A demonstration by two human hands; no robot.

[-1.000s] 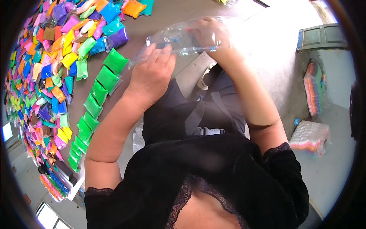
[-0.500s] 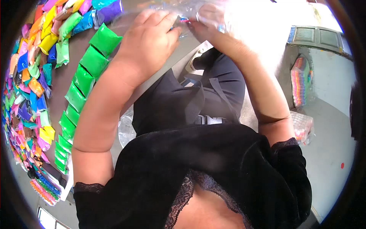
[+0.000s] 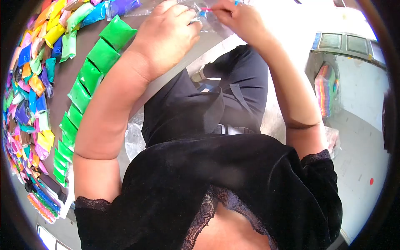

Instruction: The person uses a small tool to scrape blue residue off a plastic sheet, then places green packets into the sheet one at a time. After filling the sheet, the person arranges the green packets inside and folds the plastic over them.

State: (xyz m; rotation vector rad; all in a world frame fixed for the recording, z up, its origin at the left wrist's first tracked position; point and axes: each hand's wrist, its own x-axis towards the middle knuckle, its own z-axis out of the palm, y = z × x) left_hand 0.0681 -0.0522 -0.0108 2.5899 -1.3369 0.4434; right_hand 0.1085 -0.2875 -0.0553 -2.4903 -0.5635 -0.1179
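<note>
My left hand (image 3: 168, 35) is at the table's edge, its fingers curled down on a clear plastic bag (image 3: 212, 26). To its right, my right hand (image 3: 239, 18) has thumb and fingers pinched together at a small, thin pink piece (image 3: 206, 8) by the bag's edge. What the pink piece belongs to is too small to make out. Small blue bits show close by. Left of my left forearm, a row of several green packets (image 3: 103, 55) lies overlapping on the dark table (image 3: 68, 81).
A large spread of small coloured packets (image 3: 36, 85) covers the table's far left. Clear plastic (image 3: 135, 139) hangs beside my lap. On the right, a stack of colourful packs (image 3: 326, 89) stands on the floor near a grey-green cabinet (image 3: 343, 41).
My right hand has moved up and away from the loose plastic that was around it, and its pinch now shows plainly. My left hand has shifted slightly upward.
</note>
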